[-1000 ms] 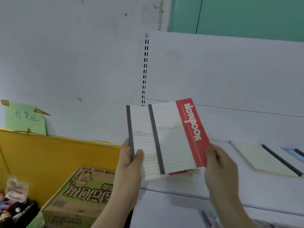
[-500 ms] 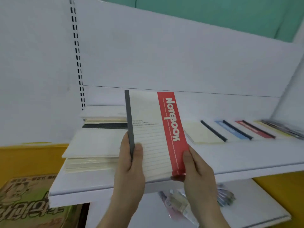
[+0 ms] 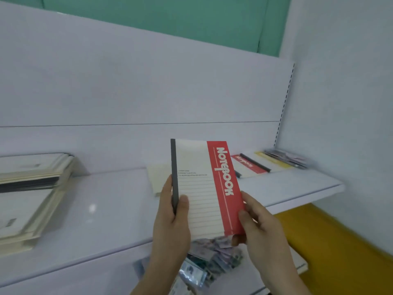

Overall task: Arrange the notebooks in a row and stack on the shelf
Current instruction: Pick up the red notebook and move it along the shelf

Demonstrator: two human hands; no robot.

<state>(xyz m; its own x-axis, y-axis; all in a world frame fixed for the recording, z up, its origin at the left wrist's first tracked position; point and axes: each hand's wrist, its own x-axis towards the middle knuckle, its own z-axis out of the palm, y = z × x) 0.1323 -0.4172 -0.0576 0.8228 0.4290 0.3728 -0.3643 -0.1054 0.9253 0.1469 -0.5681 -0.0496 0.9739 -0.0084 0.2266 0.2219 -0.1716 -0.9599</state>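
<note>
I hold a cream and red notebook (image 3: pixel 202 188) upright in front of the white shelf (image 3: pixel 106 209), its grey spine to the left. My left hand (image 3: pixel 172 218) grips the spine edge, thumb on the cover. My right hand (image 3: pixel 255 222) pinches the lower right red corner. A stack of cream notebooks (image 3: pixel 27 194) lies on the shelf's left end. A row of flat notebooks runs along the back right: a cream one (image 3: pixel 158 179) partly hidden behind the held notebook, a red one (image 3: pixel 248 165), a yellow one (image 3: pixel 274 162) and several blurred ones (image 3: pixel 287 158).
A lower white shelf (image 3: pixel 244 275) carries a heap of small plastic-wrapped packets (image 3: pixel 208 258). A yellow panel (image 3: pixel 331 241) stands at the lower right. The white wall (image 3: pixel 344 103) closes the shelf's right end, beside a slotted upright (image 3: pixel 285 105).
The view has swung right: the stack slid to the left edge, the yellow bin and carton left view, the shelf's right end appeared. The two fanned notebooks were squared into one held bundle.
</note>
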